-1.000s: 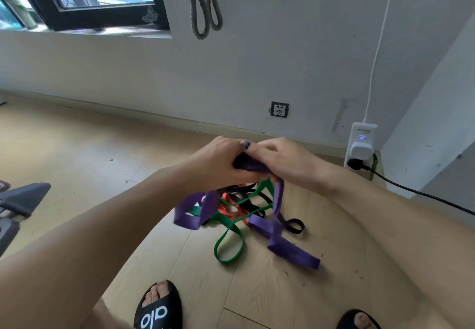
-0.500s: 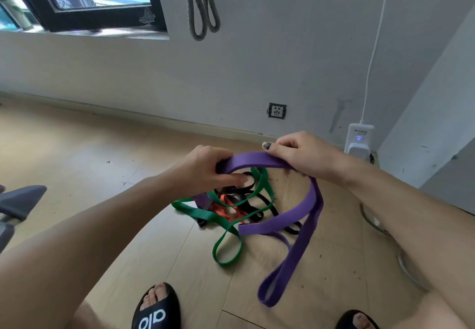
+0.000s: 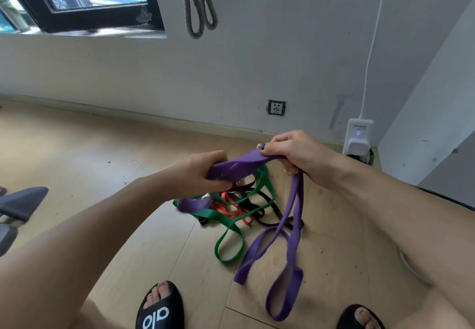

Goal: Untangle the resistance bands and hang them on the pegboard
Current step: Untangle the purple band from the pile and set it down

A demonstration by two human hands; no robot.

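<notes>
Both hands are holding the purple band [image 3: 236, 168] above the floor [image 3: 77, 164]. Left hand [image 3: 198, 172] is gripping 1 end of the raised span, fingers curled round it. Right hand [image 3: 293, 151] is pinching the other end, thumb on top. Between the 2 grips the span is running roughly level, left to right.

From the right grip the band is dropping down and toward the person, trailing in 2 long loops onto the floor near the right foot. From the left grip a short purple piece is hanging into the pile [image 3: 239, 205] (green, red and black bands, directly below the hands).

Judgement: the left-side tail is lying among the green band [image 3: 228, 236]; whether it is threaded through, cannot tell. Left hand is nearer that snag. Pegboard is not in view; a grey band [image 3: 198, 2] is hanging on the wall.
</notes>
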